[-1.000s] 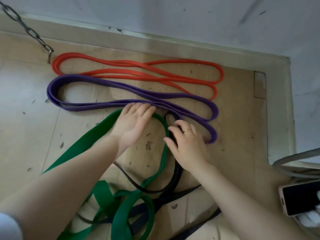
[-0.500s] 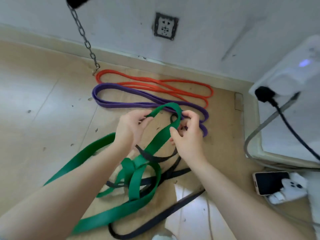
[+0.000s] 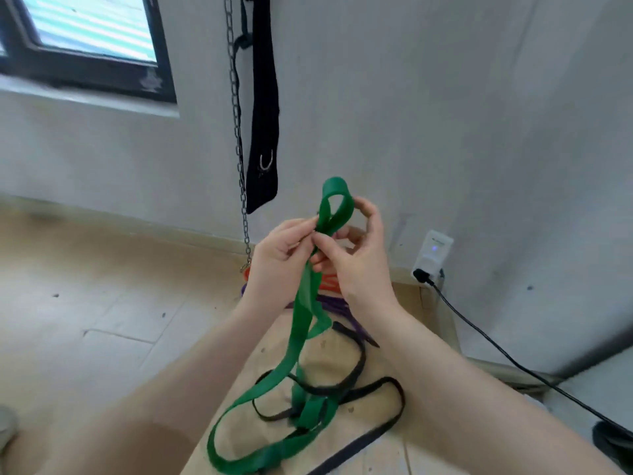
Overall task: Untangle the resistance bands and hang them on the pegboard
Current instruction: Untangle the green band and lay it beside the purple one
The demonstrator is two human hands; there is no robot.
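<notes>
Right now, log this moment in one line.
left hand: holds green band | right hand: holds its loop | black band: tangled below

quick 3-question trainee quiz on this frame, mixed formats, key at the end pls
1. True or false: the green band lies wholly on the floor.
2. Which band is tangled with the green one low down? A) orange B) black C) yellow
3. Fill in: both the left hand and the right hand take a grip near the band's raised ____.

Key: 1 false, its top is lifted. 2 B, the black band. 3 loop.
</notes>
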